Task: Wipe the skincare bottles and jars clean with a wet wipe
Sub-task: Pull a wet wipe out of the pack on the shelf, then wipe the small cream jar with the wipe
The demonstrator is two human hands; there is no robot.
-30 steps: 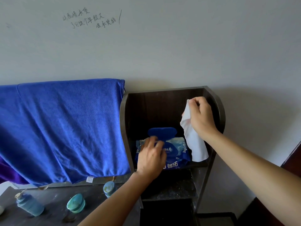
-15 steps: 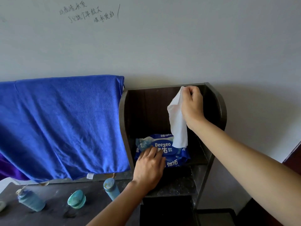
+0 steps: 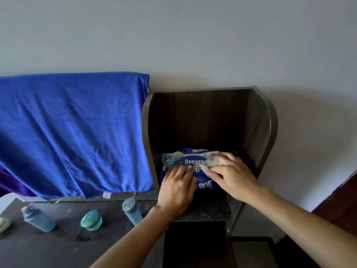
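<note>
A blue wet wipe pack (image 3: 193,161) lies inside the dark wooden shelf (image 3: 268,132). My left hand (image 3: 177,187) rests flat on the pack's front left part, fingers straight. My right hand (image 3: 232,176) is down on the pack's right side and holds a white wet wipe (image 3: 207,167) bunched between fingers and thumb against the pack. On the dark tabletop (image 3: 58,248) at the lower left stand a blue pump bottle (image 3: 38,221), a teal jar (image 3: 91,221) and a teal bottle (image 3: 132,210), all looking dusty.
A large blue towel (image 3: 73,132) hangs over a rail to the left of the shelf, with purple cloth behind it. A small white object (image 3: 3,224) sits at the table's far left edge. Lower shelf levels lie beneath my hands.
My right hand has come down from the top of the shelf with the wipe and now lies on the pack. My left hand stays on the pack.
</note>
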